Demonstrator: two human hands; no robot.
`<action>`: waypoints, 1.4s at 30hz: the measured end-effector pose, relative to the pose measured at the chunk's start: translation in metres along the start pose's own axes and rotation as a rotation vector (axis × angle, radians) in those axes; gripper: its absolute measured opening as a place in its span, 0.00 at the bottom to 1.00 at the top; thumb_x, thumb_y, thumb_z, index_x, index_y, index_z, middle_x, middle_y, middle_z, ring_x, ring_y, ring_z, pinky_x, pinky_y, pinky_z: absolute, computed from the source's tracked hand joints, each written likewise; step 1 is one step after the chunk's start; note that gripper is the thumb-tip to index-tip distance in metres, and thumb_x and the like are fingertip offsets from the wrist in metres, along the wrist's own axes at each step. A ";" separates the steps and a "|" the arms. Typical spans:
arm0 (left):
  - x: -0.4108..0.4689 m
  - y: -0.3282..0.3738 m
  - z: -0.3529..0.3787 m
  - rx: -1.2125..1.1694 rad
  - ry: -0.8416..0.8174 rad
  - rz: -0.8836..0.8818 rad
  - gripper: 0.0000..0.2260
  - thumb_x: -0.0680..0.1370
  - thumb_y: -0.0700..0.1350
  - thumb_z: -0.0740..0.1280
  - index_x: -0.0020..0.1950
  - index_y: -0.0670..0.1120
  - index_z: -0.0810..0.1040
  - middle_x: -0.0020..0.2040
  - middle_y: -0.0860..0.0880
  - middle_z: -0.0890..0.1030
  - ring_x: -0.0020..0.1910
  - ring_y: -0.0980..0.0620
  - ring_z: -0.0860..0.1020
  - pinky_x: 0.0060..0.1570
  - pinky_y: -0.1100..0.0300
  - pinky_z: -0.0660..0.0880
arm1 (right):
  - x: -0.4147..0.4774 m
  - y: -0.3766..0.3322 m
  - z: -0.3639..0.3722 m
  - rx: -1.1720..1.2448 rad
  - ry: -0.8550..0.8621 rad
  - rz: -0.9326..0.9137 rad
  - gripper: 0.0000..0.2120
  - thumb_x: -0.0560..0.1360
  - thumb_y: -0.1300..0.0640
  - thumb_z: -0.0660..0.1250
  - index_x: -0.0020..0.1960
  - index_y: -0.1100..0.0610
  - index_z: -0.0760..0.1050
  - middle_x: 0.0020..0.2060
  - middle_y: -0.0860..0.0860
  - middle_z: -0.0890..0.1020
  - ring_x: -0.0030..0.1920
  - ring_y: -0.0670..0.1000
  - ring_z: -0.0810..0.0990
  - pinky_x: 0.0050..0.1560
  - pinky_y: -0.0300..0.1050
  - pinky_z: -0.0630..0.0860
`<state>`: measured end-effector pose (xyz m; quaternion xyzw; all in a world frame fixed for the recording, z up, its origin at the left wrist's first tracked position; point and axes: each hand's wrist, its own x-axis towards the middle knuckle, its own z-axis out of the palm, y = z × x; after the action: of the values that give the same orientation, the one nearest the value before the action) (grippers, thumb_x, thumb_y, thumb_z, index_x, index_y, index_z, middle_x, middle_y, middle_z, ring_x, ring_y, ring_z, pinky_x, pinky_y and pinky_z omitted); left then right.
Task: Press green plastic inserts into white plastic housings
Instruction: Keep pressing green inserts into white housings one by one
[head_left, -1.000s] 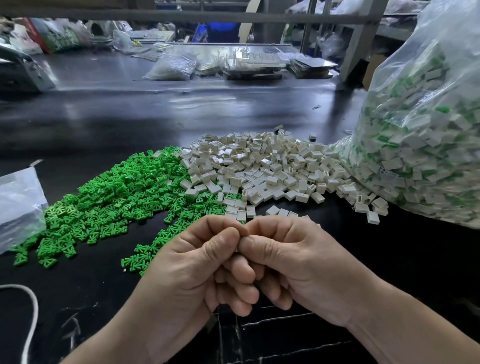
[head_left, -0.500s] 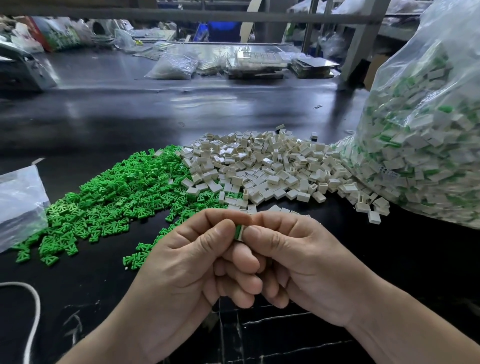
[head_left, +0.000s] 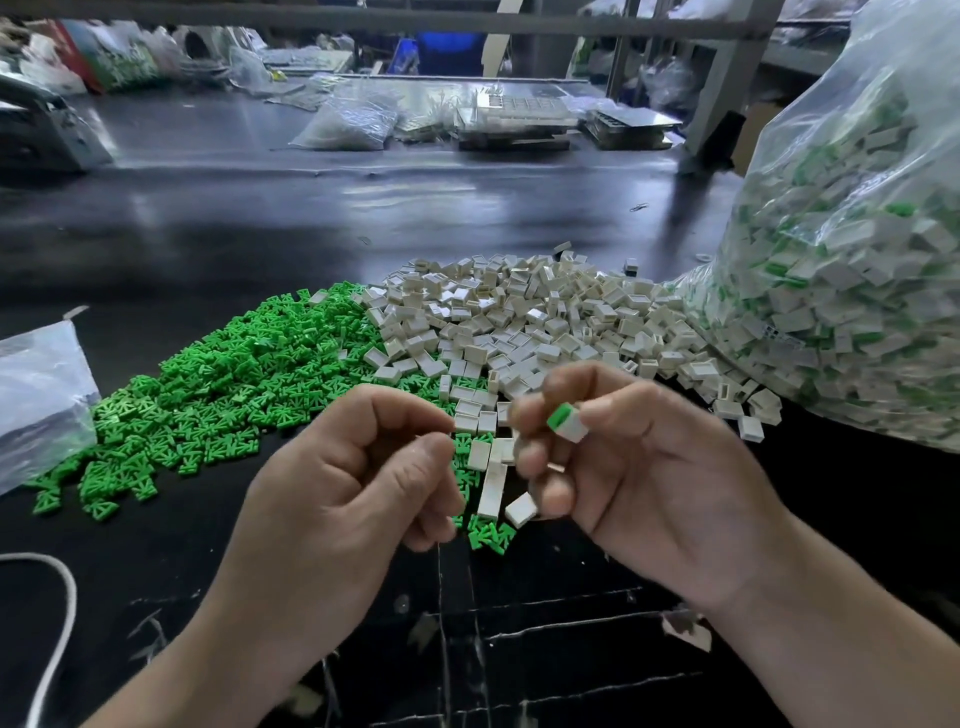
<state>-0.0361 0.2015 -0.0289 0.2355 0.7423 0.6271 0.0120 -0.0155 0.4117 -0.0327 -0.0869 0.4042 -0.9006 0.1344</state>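
Right grip (head_left: 639, 467): thumb and fingertips pinch one small white rectangular plastic housing (head_left: 571, 428) with a green plastic insert (head_left: 559, 415) showing at its open end. It's held in the air above the near edge of the piles. Left grip (head_left: 353, 478): fingers curled in, thumb on index, nothing visible in it, apart from the right.

Risks as I see them:
- Can't tell if the green is fully seated. If it's proud it could pop out once bagged.
- The part is tiny, hard and smooth-looking. A light pinch could let it drop into the heap of loose white housings (head_left: 519, 322) and get lost among the empties.

The flat, open-framed loose green inserts (head_left: 208, 395) butt against the box-shaped white heap. A clear plastic bag of assembled parts (head_left: 857, 260) sits to the right on the glossy black worktop (head_left: 208, 234).
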 end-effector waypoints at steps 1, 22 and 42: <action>0.000 -0.001 -0.002 0.104 0.001 -0.023 0.07 0.72 0.57 0.66 0.47 0.58 0.78 0.36 0.48 0.83 0.29 0.52 0.81 0.28 0.61 0.78 | 0.000 -0.005 -0.003 0.010 0.048 -0.023 0.09 0.66 0.62 0.72 0.46 0.58 0.80 0.44 0.58 0.81 0.38 0.52 0.80 0.32 0.42 0.78; 0.003 -0.026 0.012 1.029 -0.267 0.192 0.03 0.75 0.53 0.67 0.44 0.55 0.77 0.38 0.57 0.75 0.34 0.54 0.75 0.28 0.59 0.72 | 0.001 0.017 -0.001 -1.886 0.249 0.119 0.07 0.76 0.47 0.62 0.43 0.50 0.70 0.35 0.45 0.75 0.41 0.50 0.76 0.43 0.48 0.75; 0.005 -0.016 0.014 -0.126 0.102 -0.091 0.08 0.69 0.51 0.70 0.47 0.56 0.80 0.43 0.48 0.86 0.42 0.49 0.85 0.39 0.59 0.81 | 0.001 0.009 -0.003 -0.355 0.104 0.154 0.15 0.73 0.62 0.72 0.59 0.59 0.78 0.43 0.59 0.81 0.28 0.48 0.73 0.24 0.39 0.68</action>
<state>-0.0414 0.2145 -0.0456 0.1682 0.7109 0.6826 0.0174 -0.0160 0.4073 -0.0411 -0.0316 0.5685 -0.8055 0.1644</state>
